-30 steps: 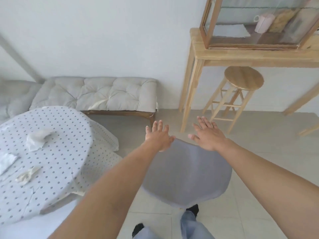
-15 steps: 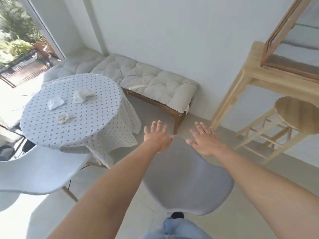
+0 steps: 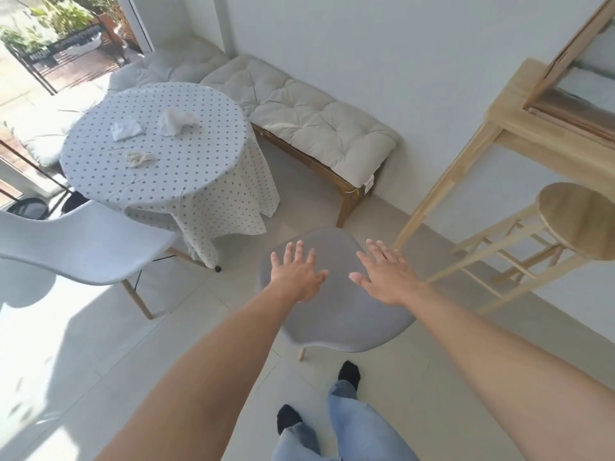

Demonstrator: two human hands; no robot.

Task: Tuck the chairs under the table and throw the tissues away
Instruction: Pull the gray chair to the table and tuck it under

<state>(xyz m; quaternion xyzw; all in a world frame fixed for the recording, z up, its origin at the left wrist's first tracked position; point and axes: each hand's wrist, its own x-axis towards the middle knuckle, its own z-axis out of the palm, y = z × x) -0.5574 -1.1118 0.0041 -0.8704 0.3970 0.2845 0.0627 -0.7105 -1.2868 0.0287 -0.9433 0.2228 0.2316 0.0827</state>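
A grey shell chair (image 3: 336, 314) stands on the floor in front of me, away from the round table (image 3: 186, 181) with its dotted cloth. My left hand (image 3: 296, 272) and my right hand (image 3: 386, 276) hover over the chair's seat, fingers spread, holding nothing. A second chair, white, (image 3: 76, 244) stands at the left, pulled out from the table. Three crumpled tissues lie on the tabletop: one (image 3: 174, 121) at the back, one (image 3: 125, 130) to its left, one (image 3: 139, 158) nearer me.
A cushioned bench (image 3: 299, 121) runs along the wall behind the table. A wooden console (image 3: 519, 128) and a round wooden stool (image 3: 579, 221) stand at the right. An open door at the top left leads to a patio. My feet are below the grey chair.
The view has swung left and pulled back, bringing the whole table, the white chair and the door into sight. Both hands now sit further over the grey chair's seat.
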